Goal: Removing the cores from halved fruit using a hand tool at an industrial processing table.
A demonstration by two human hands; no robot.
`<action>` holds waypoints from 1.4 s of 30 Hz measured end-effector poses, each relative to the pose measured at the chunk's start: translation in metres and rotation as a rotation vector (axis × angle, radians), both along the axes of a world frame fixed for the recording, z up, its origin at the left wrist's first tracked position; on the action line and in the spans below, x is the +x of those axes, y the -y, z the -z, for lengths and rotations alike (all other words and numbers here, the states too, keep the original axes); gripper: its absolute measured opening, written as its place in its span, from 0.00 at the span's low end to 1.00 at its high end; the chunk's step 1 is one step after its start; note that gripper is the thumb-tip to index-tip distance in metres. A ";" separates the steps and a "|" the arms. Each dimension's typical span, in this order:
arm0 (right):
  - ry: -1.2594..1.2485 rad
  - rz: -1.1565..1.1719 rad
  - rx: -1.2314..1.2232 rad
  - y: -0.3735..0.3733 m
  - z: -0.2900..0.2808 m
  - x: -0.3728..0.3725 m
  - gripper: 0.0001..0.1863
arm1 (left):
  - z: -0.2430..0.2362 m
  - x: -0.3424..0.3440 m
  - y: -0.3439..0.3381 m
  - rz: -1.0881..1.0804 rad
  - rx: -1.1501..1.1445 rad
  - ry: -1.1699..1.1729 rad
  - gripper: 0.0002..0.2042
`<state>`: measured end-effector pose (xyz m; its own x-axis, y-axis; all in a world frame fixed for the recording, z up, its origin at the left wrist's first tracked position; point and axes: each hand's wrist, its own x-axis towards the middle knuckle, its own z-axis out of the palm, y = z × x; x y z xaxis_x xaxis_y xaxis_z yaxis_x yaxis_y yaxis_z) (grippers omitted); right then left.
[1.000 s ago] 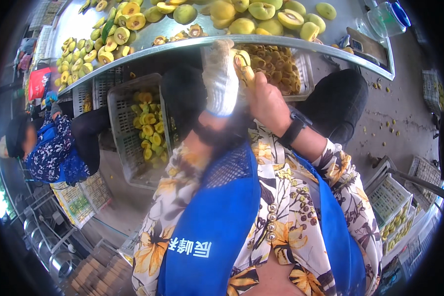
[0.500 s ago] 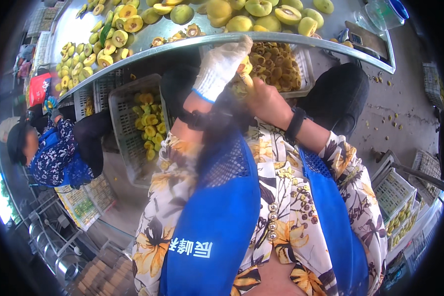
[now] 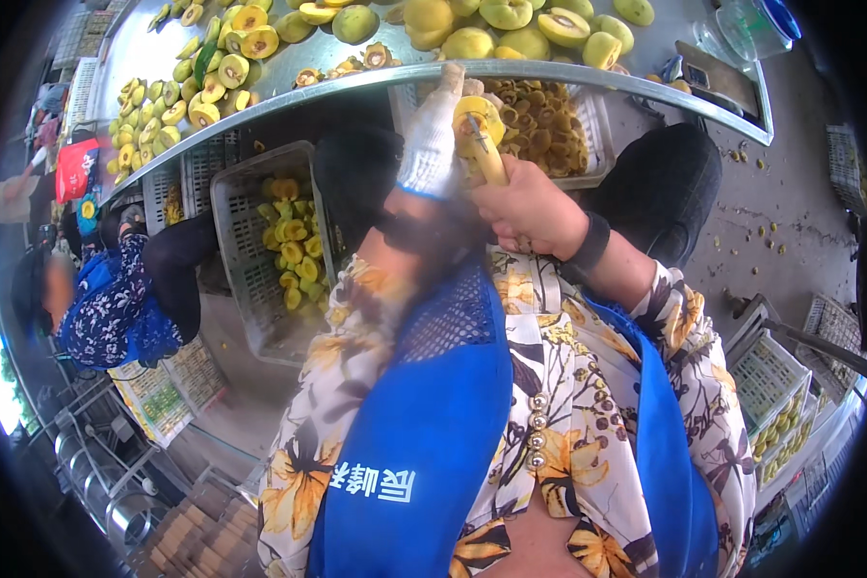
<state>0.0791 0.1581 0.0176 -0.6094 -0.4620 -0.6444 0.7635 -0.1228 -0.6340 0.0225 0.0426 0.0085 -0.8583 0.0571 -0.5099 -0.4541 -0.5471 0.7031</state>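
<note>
My left hand [image 3: 430, 140], in a white knit glove, is closed around a yellow peach half [image 3: 484, 110] just below the table's near edge. The cut face shows, with a darker hollow at its middle. My bare right hand [image 3: 532, 207] grips a pale-handled pitting tool [image 3: 492, 166] close to my left hand. The tool's thin metal end lies against the peach half; its exact shape is too small to make out. Beneath my hands stands a crate [image 3: 599, 135] of brownish pit pieces with flesh on them.
The metal table [image 3: 289, 87] carries whole and halved peaches [image 3: 231, 69], with a clear plastic jar [image 3: 742, 34] at its right end. A crate [image 3: 250, 289] with peach pieces stands left of my legs. Another person [image 3: 116, 299] sits at far left. Crates [image 3: 769, 380] stand at right.
My left hand has turned and moved slightly left, bringing the peach's cut face into view. My right hand has shifted slightly right and down with the tool. The other person's arms have moved.
</note>
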 end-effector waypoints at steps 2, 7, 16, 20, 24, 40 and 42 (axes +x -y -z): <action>0.045 0.024 -0.084 0.000 -0.004 -0.001 0.08 | 0.000 0.001 0.000 -0.013 0.003 0.030 0.18; 0.117 0.081 -0.109 0.009 -0.007 0.003 0.06 | 0.005 0.001 -0.001 -0.026 0.005 -0.007 0.14; 0.171 0.057 -0.283 0.005 -0.002 0.002 0.06 | 0.004 -0.005 -0.002 0.034 0.115 0.122 0.11; 0.190 0.022 -0.357 0.004 -0.002 0.001 0.06 | 0.000 -0.007 0.004 0.070 -0.075 0.041 0.11; 0.199 0.001 -0.410 0.002 0.004 -0.003 0.06 | 0.003 -0.007 0.005 0.113 -0.320 -0.187 0.10; -0.627 -0.325 0.647 0.000 0.044 -0.019 0.18 | -0.022 -0.047 0.197 -0.001 -1.754 -0.416 0.20; -0.441 -0.346 0.578 0.005 0.027 -0.023 0.18 | -0.018 -0.088 0.182 0.199 -1.846 -0.753 0.21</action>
